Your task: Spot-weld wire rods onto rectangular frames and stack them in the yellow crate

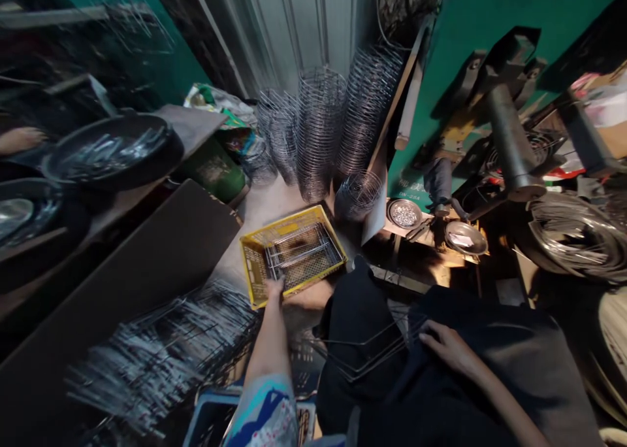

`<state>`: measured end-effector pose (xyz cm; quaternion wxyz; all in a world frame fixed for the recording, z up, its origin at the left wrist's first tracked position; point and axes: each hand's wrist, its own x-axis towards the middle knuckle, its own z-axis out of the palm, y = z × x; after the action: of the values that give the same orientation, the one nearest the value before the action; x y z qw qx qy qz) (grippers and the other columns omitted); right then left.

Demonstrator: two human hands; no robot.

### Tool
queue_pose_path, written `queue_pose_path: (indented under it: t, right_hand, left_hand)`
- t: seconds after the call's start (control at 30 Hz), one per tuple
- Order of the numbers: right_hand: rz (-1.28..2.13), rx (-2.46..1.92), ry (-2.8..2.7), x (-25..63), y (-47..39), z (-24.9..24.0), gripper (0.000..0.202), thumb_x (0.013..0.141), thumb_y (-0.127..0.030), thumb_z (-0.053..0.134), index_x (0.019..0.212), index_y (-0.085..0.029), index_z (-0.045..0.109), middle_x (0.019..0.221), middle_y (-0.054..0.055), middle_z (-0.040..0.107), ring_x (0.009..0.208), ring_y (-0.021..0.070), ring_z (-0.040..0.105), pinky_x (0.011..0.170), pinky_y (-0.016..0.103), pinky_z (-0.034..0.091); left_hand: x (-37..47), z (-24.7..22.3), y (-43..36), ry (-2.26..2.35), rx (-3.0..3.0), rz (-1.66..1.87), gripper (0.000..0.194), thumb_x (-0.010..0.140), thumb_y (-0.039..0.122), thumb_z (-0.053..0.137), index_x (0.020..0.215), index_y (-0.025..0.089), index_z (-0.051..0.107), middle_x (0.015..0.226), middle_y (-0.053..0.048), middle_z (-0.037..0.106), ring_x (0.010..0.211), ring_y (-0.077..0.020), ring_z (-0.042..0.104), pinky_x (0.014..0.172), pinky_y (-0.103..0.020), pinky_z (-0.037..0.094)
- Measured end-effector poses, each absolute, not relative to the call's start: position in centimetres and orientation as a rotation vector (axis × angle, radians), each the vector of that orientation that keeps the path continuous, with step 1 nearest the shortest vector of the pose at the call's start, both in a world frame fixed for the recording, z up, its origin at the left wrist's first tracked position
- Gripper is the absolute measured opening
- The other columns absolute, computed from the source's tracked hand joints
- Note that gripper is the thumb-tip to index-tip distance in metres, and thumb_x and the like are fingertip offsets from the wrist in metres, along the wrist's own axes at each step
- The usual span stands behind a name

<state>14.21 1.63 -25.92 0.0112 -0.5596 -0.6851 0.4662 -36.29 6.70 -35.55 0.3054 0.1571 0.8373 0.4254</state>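
My left hand (274, 287) reaches over the near rim of a yellow plastic crate (292, 223). Its fingers are bent down by the corner of the wire frames (298, 254) lying inside; what they grip is too blurred to make out. Over my dark-clothed lap, my right hand (443, 346) has its fingers curled at the end of a bent wire frame (365, 361), which stretches left across my knee. Beside my left forearm lies a large heap of metal wire pieces (171, 349).
Tall stacks of wire rings (321, 133) stand behind the crate. A green machine (494, 9) is at right, with small metal bowls (404, 213) below and a wire coil (578, 238) beside it. Round trays (112, 149) sit at left, near another person's hand (22, 140).
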Motion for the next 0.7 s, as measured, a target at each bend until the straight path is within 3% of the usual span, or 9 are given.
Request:
queue_pose_path:
  t: [0.1, 0.27, 0.37, 0.47, 0.6, 0.7]
  right_hand:
    - [1.455, -1.77, -2.138, 14.1, 2.1, -25.0, 0.029, 0.089, -0.047, 0.046, 0.088, -0.022, 0.062, 0.087, 0.006, 0.07, 0.084, 0.0244, 0.064, 0.076, 0.033, 0.045]
    - [1.342, -1.729, -2.144, 14.0, 3.1, -23.1, 0.024, 0.089, -0.042, 0.048, 0.089, -0.022, 0.062, 0.088, 0.006, 0.07, 0.084, 0.0246, 0.065, 0.074, 0.033, 0.044]
    - [1.238, -1.717, -2.152, 14.2, 3.8, -22.1, 0.02, 0.09, -0.038, 0.051, 0.089, -0.023, 0.064, 0.087, 0.005, 0.071, 0.081, 0.024, 0.065, 0.073, 0.032, 0.044]
    - [1.153, -1.715, -2.122, 15.2, 4.2, -20.1, 0.018, 0.09, -0.037, 0.054, 0.094, -0.023, 0.066, 0.093, 0.005, 0.071, 0.087, 0.024, 0.064, 0.078, 0.032, 0.044]
    - [0.938, -1.764, -2.0, 19.9, 4.2, -16.1, 0.022, 0.092, -0.04, 0.054, 0.099, -0.022, 0.066, 0.097, 0.007, 0.071, 0.085, 0.0228, 0.064, 0.078, 0.032, 0.044]
    - [0.672, -1.946, -1.829, 26.9, 3.8, -14.1, 0.024, 0.091, -0.042, 0.058, 0.099, -0.021, 0.068, 0.093, 0.008, 0.072, 0.079, 0.0213, 0.064, 0.073, 0.031, 0.044]
  left_hand:
    - [-34.9, -34.6, 5.3, 2.229, 0.51, 0.936, 0.029, 0.091, 0.034, 0.062, 0.111, 0.014, 0.061, 0.109, -0.008, 0.064, 0.096, -0.0213, 0.063, 0.085, -0.041, 0.052]
    - [-28.1, -29.7, 0.2, 1.922, 0.895, 0.746, 0.027, 0.088, 0.041, 0.058, 0.082, 0.016, 0.065, 0.077, -0.004, 0.064, 0.082, -0.0217, 0.062, 0.08, -0.034, 0.049]
    - [-23.2, -24.5, -2.9, 1.604, 1.376, 0.689, 0.025, 0.083, 0.044, 0.065, 0.086, 0.019, 0.065, 0.087, -0.005, 0.065, 0.087, -0.021, 0.059, 0.083, -0.032, 0.046]
    - [-19.7, -20.3, -4.5, 1.434, 1.963, 0.531, 0.024, 0.092, 0.038, 0.052, 0.081, 0.02, 0.062, 0.087, -0.008, 0.061, 0.086, -0.0222, 0.054, 0.08, -0.035, 0.043]
    - [-17.3, -18.3, -4.7, 1.369, 2.272, 0.278, 0.028, 0.095, 0.039, 0.047, 0.078, 0.021, 0.061, 0.086, -0.008, 0.06, 0.084, -0.024, 0.051, 0.074, -0.036, 0.04]
    - [-17.4, -18.4, -2.9, 1.42, 2.265, 0.322, 0.033, 0.094, 0.041, 0.047, 0.07, 0.02, 0.056, 0.08, -0.007, 0.059, 0.079, -0.0233, 0.051, 0.071, -0.035, 0.039]
